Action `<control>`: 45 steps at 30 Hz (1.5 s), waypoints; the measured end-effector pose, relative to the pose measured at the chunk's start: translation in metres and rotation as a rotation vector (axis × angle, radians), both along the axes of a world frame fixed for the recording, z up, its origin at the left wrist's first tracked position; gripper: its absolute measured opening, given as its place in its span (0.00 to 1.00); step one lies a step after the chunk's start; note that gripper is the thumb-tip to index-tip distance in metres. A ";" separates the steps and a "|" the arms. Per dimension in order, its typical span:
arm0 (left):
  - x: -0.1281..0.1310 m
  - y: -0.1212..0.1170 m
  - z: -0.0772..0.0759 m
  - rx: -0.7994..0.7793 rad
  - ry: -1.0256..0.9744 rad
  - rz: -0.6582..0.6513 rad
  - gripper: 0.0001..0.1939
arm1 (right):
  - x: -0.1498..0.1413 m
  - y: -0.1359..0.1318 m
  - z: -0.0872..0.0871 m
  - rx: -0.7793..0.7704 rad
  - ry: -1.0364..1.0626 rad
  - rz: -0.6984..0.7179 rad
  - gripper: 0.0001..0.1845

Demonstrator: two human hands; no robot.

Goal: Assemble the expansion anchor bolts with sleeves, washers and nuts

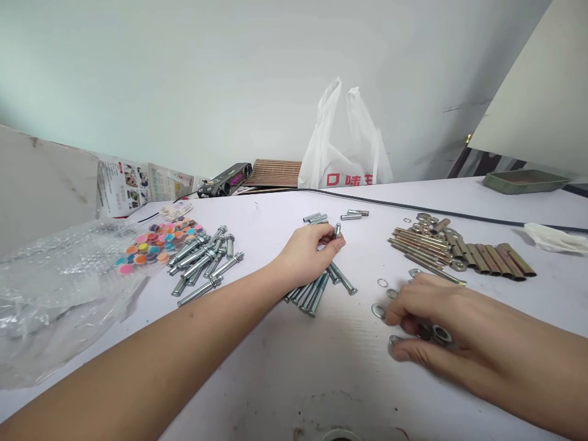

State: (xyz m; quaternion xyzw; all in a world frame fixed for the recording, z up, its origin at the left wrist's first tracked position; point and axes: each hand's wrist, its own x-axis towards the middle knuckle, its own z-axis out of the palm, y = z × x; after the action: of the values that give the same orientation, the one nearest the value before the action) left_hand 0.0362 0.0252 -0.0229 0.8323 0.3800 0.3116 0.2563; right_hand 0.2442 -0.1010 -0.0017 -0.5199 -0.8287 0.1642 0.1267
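My left hand (307,252) rests on the white table (285,367), fingers closed round a short silver bolt (337,230), above a bundle of long silver bolts (316,291). My right hand (425,318) lies lower right, fingers curled over small silver nuts and washers (441,334). Loose washers (382,283) lie between the hands.
A pile of silver anchor bolts (204,260) and coloured round discs (154,242) lie at left beside clear plastic wrap (59,275). Brass-coloured rods and sleeves (459,248) lie at right. Behind stand a white plastic bag (344,150), a green tray (526,180) and a black cable (413,205).
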 end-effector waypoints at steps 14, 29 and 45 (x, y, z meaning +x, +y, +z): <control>0.001 -0.001 0.002 -0.004 -0.025 -0.009 0.12 | -0.005 0.027 -0.001 -0.035 0.032 -0.088 0.13; 0.001 0.000 0.000 0.007 -0.012 -0.012 0.13 | -0.002 0.031 0.000 -0.023 -0.078 0.051 0.13; 0.002 0.001 0.004 -0.094 -0.036 0.041 0.11 | -0.016 0.118 0.037 -0.174 0.607 -0.148 0.13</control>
State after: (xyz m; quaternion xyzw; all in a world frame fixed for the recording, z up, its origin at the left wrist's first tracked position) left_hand 0.0380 0.0265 -0.0191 0.8057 0.4063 0.3136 0.2956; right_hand 0.2283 0.0167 0.0352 -0.5148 -0.6961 0.3721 0.3347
